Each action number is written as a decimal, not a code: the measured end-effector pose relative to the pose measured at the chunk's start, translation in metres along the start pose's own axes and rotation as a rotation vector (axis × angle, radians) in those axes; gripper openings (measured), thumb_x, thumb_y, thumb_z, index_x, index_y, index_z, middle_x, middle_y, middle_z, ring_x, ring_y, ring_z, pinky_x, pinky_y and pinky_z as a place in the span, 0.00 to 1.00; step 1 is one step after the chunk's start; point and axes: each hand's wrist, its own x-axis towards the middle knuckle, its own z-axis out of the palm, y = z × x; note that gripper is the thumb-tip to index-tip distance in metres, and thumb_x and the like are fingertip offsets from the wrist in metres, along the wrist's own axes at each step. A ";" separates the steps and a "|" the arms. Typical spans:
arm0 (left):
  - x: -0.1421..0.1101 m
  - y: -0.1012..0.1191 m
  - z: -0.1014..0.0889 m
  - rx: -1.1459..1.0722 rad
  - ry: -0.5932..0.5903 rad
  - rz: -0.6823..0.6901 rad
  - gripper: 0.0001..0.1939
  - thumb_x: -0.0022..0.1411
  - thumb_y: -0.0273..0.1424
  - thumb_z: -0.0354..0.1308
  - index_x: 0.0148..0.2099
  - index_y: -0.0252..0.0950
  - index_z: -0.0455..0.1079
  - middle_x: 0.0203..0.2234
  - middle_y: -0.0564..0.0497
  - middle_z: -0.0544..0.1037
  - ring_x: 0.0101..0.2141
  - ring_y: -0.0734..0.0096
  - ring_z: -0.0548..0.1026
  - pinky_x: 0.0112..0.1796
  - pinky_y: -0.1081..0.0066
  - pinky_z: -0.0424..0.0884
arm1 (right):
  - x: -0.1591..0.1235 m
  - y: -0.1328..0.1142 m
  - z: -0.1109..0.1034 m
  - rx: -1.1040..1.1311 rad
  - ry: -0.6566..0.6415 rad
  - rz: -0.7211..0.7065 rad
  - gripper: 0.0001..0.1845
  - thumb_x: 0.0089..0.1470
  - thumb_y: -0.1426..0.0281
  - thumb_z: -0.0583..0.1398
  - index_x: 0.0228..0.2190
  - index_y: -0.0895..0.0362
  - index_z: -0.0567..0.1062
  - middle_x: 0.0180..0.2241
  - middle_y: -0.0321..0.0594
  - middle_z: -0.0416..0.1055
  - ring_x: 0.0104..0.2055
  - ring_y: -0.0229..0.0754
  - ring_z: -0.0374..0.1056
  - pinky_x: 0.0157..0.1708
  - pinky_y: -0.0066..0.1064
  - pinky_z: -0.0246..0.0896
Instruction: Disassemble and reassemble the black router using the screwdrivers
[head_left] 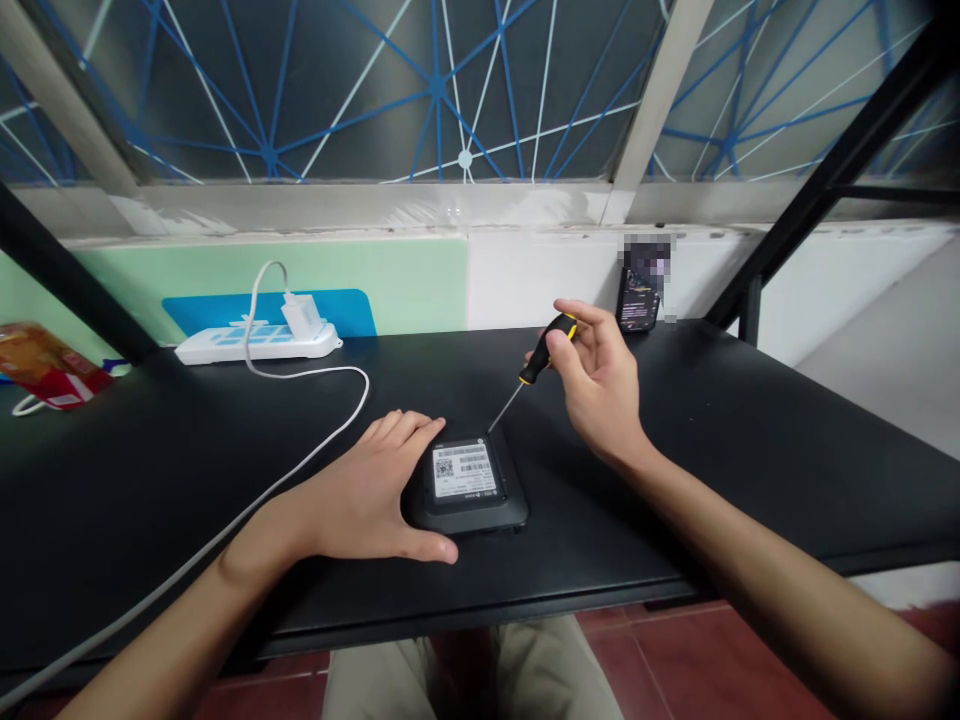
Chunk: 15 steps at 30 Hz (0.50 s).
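A flat, black, square electronic box (516, 495) lies on the black table (600, 520), its white label (469, 470) with a QR code and barcodes facing up. My left hand (367, 490) grips the box from its left side, thumb along the near edge and fingers at the far edge. In my right hand (600, 375) is a screwdriver (551, 347) with a black and yellow handle, held between thumb and fingers. Its thin metal shaft slants down to the box's far right corner, where the tip meets the casing. Whether a screw sits under the tip is too small to tell.
A white power strip (259, 343) with a plugged-in charger (302, 315) lies at the back left. Its white cable (300, 460) runs across the table's left side. A phone (637, 300) leans on the back wall. A red and orange packet (52, 365) is far left.
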 end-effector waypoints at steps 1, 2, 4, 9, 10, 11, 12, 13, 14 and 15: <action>0.000 0.000 0.000 0.000 -0.003 0.002 0.59 0.49 0.60 0.65 0.71 0.31 0.50 0.63 0.34 0.61 0.61 0.39 0.60 0.61 0.44 0.58 | 0.001 0.000 0.000 -0.024 0.017 -0.013 0.16 0.60 0.59 0.61 0.49 0.47 0.70 0.34 0.36 0.69 0.33 0.40 0.72 0.37 0.39 0.77; 0.000 -0.001 0.001 -0.003 -0.006 0.003 0.59 0.49 0.60 0.65 0.72 0.31 0.50 0.63 0.34 0.61 0.61 0.39 0.60 0.61 0.44 0.58 | 0.001 0.000 -0.001 -0.039 0.027 -0.019 0.15 0.60 0.60 0.62 0.48 0.47 0.71 0.32 0.35 0.66 0.32 0.39 0.70 0.35 0.37 0.76; 0.000 -0.001 0.001 -0.010 -0.010 0.007 0.59 0.50 0.60 0.64 0.72 0.32 0.49 0.64 0.35 0.60 0.62 0.39 0.59 0.61 0.44 0.58 | 0.001 0.000 -0.001 -0.046 0.025 0.004 0.14 0.61 0.59 0.61 0.48 0.46 0.71 0.30 0.35 0.65 0.30 0.39 0.69 0.33 0.36 0.75; -0.001 -0.002 0.001 -0.017 -0.012 0.025 0.58 0.51 0.60 0.64 0.72 0.34 0.48 0.63 0.36 0.61 0.62 0.40 0.59 0.61 0.44 0.58 | -0.002 0.001 -0.001 0.033 -0.026 0.154 0.20 0.65 0.59 0.54 0.57 0.44 0.67 0.47 0.40 0.72 0.36 0.40 0.77 0.38 0.39 0.77; -0.001 -0.001 0.001 -0.015 -0.014 0.025 0.58 0.51 0.60 0.64 0.72 0.33 0.48 0.63 0.35 0.60 0.62 0.41 0.59 0.61 0.45 0.58 | -0.002 0.001 -0.001 0.051 -0.034 0.171 0.21 0.65 0.60 0.54 0.58 0.44 0.66 0.50 0.41 0.72 0.38 0.41 0.77 0.39 0.39 0.77; -0.001 -0.001 0.001 -0.013 -0.016 0.023 0.58 0.51 0.60 0.64 0.72 0.32 0.47 0.64 0.35 0.60 0.62 0.41 0.59 0.61 0.45 0.58 | -0.002 0.002 -0.001 0.060 -0.039 0.181 0.22 0.65 0.61 0.54 0.60 0.44 0.65 0.52 0.41 0.72 0.40 0.42 0.78 0.40 0.40 0.77; -0.001 -0.001 0.001 -0.014 -0.015 0.021 0.58 0.51 0.60 0.64 0.72 0.32 0.47 0.64 0.35 0.60 0.62 0.41 0.59 0.61 0.45 0.57 | -0.002 0.002 -0.001 0.062 -0.042 0.188 0.24 0.64 0.62 0.54 0.61 0.44 0.63 0.54 0.42 0.71 0.41 0.43 0.78 0.41 0.41 0.78; -0.001 -0.001 0.001 -0.016 -0.014 0.020 0.59 0.51 0.60 0.63 0.72 0.32 0.47 0.64 0.35 0.59 0.62 0.41 0.58 0.61 0.46 0.58 | -0.002 0.002 -0.001 0.059 -0.043 0.191 0.25 0.64 0.63 0.54 0.61 0.45 0.63 0.54 0.43 0.71 0.42 0.43 0.78 0.41 0.41 0.78; -0.001 -0.002 0.001 -0.018 -0.012 0.018 0.59 0.51 0.60 0.63 0.72 0.32 0.47 0.64 0.35 0.59 0.62 0.41 0.58 0.61 0.46 0.58 | -0.002 0.002 0.000 0.052 -0.045 0.192 0.26 0.64 0.63 0.54 0.62 0.46 0.62 0.55 0.43 0.71 0.42 0.43 0.78 0.41 0.41 0.78; -0.001 -0.002 0.001 -0.022 -0.011 0.018 0.59 0.51 0.60 0.63 0.72 0.32 0.48 0.64 0.36 0.60 0.62 0.41 0.58 0.61 0.46 0.58 | -0.001 0.002 0.000 0.043 -0.046 0.191 0.27 0.63 0.64 0.55 0.62 0.47 0.62 0.54 0.44 0.71 0.41 0.42 0.78 0.40 0.40 0.78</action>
